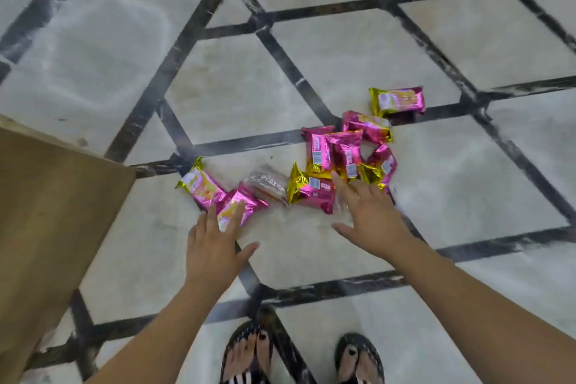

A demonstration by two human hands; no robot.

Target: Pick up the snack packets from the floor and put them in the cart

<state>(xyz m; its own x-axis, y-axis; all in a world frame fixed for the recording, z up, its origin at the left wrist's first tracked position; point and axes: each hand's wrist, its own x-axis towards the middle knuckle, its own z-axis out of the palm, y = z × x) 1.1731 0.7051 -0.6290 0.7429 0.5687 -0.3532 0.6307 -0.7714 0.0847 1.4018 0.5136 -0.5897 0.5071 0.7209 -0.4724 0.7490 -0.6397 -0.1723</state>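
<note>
- Hands both reach down toward the floor, palms down, well apart, neither holding anything. Left hand point(215, 246) has its fingers straight and spread; right hand point(371, 218) is flat and spread the same way.
- Far left: brown box point(53, 221), plain flat side, cut off by the frame edge. Cannot tell whether it is the cart.
- Floor point(93, 56): pale glossy stone tiles divided by dark strips in a diamond pattern. The snack packets lie on it, strung out from centre to right.
- Leftmost packet point(199, 185): pink foil with a gold end, lying flat just beyond the left hand's fingertips.
- Second pink packet point(251, 201): touches the leftmost packet. The left hand's fingertips overlap its near edge; touching or hovering, cannot tell.
- Left foot point(246, 352): in a dark sandal at the bottom edge.
- Clear wrapper point(268, 184): silvery-transparent and blurred, between the second pink packet and the gold-ended packet.
- Gold-ended packet point(314, 192): pink with a crumpled gold end, just beside the right hand's index finger.
- Heap point(346, 146): several pink-and-gold packets overlapping, barcode labels showing. The right index fingertip reaches over its near edge.
- Right foot point(358, 358): in a dark sandal, below the right hand.
- Far packet point(397, 100): lies alone beyond the heap, its near edge on a dark strip.
</note>
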